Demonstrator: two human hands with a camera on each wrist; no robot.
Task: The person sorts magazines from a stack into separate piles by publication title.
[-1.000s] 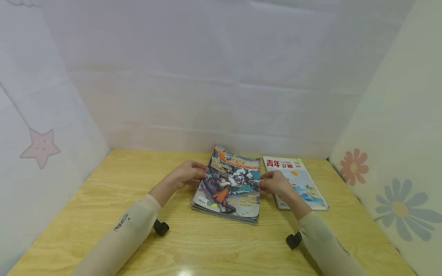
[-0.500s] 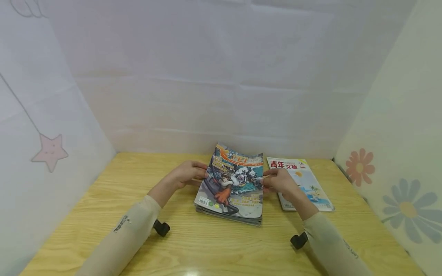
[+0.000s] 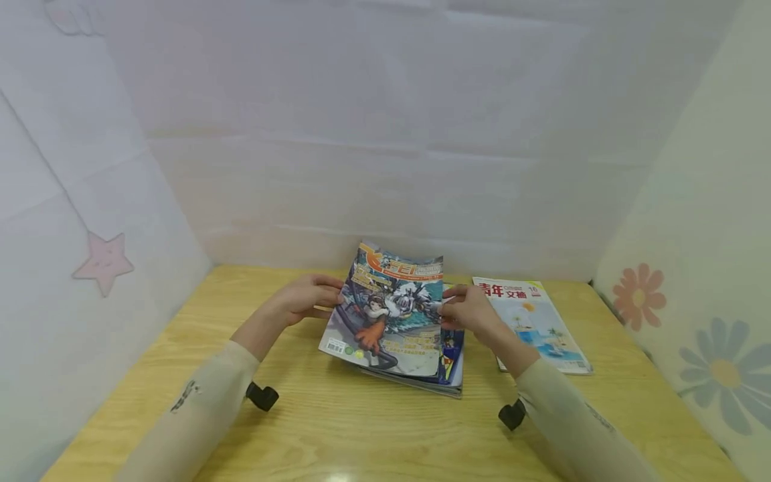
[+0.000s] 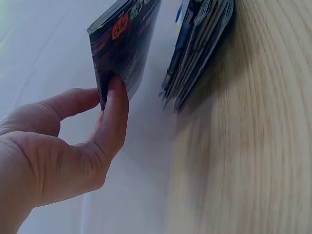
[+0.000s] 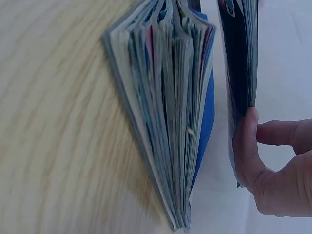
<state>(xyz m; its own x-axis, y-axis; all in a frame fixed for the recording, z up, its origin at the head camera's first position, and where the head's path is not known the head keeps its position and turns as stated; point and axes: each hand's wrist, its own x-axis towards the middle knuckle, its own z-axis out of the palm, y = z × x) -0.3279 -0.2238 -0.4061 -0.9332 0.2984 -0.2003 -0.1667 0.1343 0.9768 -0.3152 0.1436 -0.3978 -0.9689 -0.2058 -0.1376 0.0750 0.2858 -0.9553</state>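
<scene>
Between both hands hangs a comic magazine (image 3: 385, 314) with a colourful cartoon cover, raised over a stack of magazines (image 3: 453, 361). My left hand (image 3: 307, 298) pinches its left edge, thumb on one face and fingers on the dark back, as the left wrist view shows. On the opposite edge, my right hand (image 3: 472, 311) pinches it the same way. A gap separates the held magazine (image 5: 239, 63) from the stack (image 5: 165, 97) in the right wrist view. The stack's top has a blue cover, mostly hidden from the head.
To the right of the stack lies another magazine (image 3: 536, 328) with a red title and a beach picture, partly behind the right hand. The wooden table (image 3: 337, 428) meets a pale cloth backdrop (image 3: 385, 194) behind, with printed cloth at both sides.
The comic magazine has come up off the stack and shifted left, uncovering a blue cover beneath. Both hands moved left with it. The head view has turned slightly.
</scene>
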